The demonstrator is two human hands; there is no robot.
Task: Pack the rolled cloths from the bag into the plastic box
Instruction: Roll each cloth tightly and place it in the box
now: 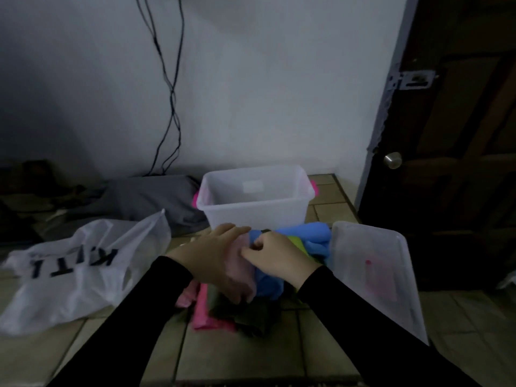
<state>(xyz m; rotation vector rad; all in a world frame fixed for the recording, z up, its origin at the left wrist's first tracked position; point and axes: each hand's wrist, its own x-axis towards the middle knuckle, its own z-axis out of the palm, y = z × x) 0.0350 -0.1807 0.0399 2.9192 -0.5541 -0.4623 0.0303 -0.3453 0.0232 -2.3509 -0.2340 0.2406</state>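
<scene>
A heap of cloths lies on the tiled floor in front of me: a pale pink cloth [245,248], blue ones [312,233], a bright pink one [202,311], a green one [297,243] and a dark one [251,317]. My left hand [215,255] rests flat over the pale pink cloth, fingers curled round its near side. My right hand [275,254] pinches a blue cloth at the pile's top. Behind the heap stands the translucent plastic box [303,196], with nothing visible inside it. The white plastic bag [75,269] lies slumped at the left.
The box's clear lid [374,272] leans at the right of the pile. A grey bundle of fabric [150,199] lies by the wall at the left of the box. Black cables [170,88] hang down the wall. A dark door [446,135] stands at the right.
</scene>
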